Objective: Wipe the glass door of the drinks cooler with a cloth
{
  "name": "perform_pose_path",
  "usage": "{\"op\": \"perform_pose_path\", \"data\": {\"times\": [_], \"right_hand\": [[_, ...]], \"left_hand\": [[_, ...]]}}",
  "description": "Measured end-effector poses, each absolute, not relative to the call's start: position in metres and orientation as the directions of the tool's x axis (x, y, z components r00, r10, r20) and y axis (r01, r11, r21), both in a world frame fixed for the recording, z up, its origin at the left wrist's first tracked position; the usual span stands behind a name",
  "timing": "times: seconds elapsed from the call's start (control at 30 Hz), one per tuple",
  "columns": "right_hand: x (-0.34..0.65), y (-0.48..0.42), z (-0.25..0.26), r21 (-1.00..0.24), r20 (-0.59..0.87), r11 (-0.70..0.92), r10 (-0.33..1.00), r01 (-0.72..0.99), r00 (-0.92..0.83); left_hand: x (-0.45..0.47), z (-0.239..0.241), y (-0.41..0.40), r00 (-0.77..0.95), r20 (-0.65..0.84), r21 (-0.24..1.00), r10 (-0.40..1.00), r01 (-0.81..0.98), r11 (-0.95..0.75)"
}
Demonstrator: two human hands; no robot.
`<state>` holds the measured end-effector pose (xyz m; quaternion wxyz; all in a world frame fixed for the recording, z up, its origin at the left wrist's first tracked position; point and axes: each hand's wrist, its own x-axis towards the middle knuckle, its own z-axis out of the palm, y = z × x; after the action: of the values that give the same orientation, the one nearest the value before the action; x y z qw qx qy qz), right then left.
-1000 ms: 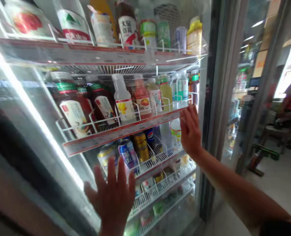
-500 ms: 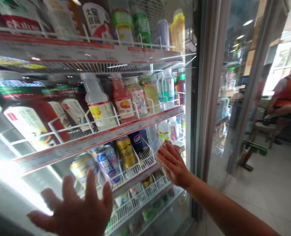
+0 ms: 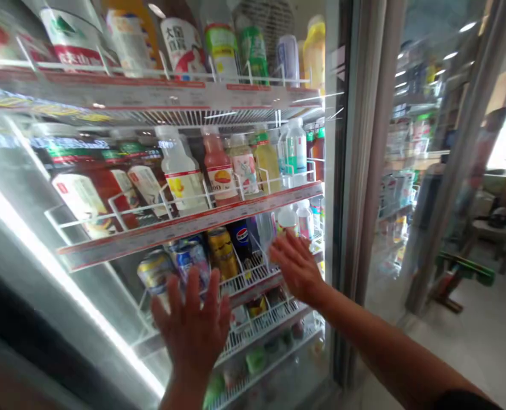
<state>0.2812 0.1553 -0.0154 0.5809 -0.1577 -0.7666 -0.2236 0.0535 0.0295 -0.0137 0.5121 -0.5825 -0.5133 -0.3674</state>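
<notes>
My left hand (image 3: 193, 324) is raised in front of the drinks cooler, fingers spread and nothing in it. Behind its fingertips stand a blue can (image 3: 190, 261), a silver-yellow can (image 3: 155, 270) and a gold can (image 3: 222, 252). My right hand (image 3: 297, 267) lies flat with its fingers stretched out, nearest to a white-capped bottle (image 3: 287, 217) on the same shelf. Its palm faces away, so anything under it is hidden. Reflections suggest glass (image 3: 103, 105) between my hands and the drinks; whether either hand touches it I cannot tell.
Bottles, including a clear one with a yellow-fruit label (image 3: 183, 185), line the upper wire shelves. A bright light strip (image 3: 77, 290) runs down the left side. At right are the metal door frame (image 3: 366, 171), a green-topped stool-like object (image 3: 466, 270) and tiled floor (image 3: 487, 341).
My left hand has moved right and a little up, fingers still spread. My right hand has shifted slightly up and left. The view has turned so the shelves sit farther right.
</notes>
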Motion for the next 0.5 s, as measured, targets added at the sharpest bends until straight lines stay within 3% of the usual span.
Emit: {"op": "perform_pose_path", "data": {"times": [0.07,0.13,0.2,0.27,0.33,0.37,0.5], "right_hand": [[0.285,0.163,-0.008,-0.052,0.997,0.848,0.078,0.528,-0.027],[0.284,0.166,-0.011,-0.147,0.989,0.836,0.112,0.528,0.097],[0.280,0.163,-0.026,-0.039,0.999,0.839,0.053,0.543,-0.010],[0.278,0.158,-0.044,0.217,0.953,0.832,-0.068,0.511,-0.295],[0.282,0.156,-0.052,0.328,0.895,0.819,-0.110,0.470,-0.433],[0.285,0.158,-0.050,0.300,0.907,0.824,-0.090,0.482,-0.410],[0.296,0.169,-0.037,0.001,0.996,0.841,0.047,0.542,-0.075]], "left_hand": [[0.063,-0.018,0.038,0.249,0.944,-0.268,0.218,0.961,0.061],[0.066,-0.023,0.045,0.264,0.940,-0.289,0.214,0.953,0.094],[0.066,-0.026,0.048,0.248,0.946,-0.276,0.209,0.954,0.117],[0.064,-0.029,0.050,0.225,0.949,-0.256,0.223,0.959,0.123],[0.064,-0.030,0.050,0.211,0.950,-0.244,0.231,0.962,0.125],[0.064,-0.030,0.050,0.210,0.951,-0.242,0.229,0.962,0.125],[0.066,-0.030,0.051,0.210,0.958,-0.239,0.196,0.962,0.134]]}}
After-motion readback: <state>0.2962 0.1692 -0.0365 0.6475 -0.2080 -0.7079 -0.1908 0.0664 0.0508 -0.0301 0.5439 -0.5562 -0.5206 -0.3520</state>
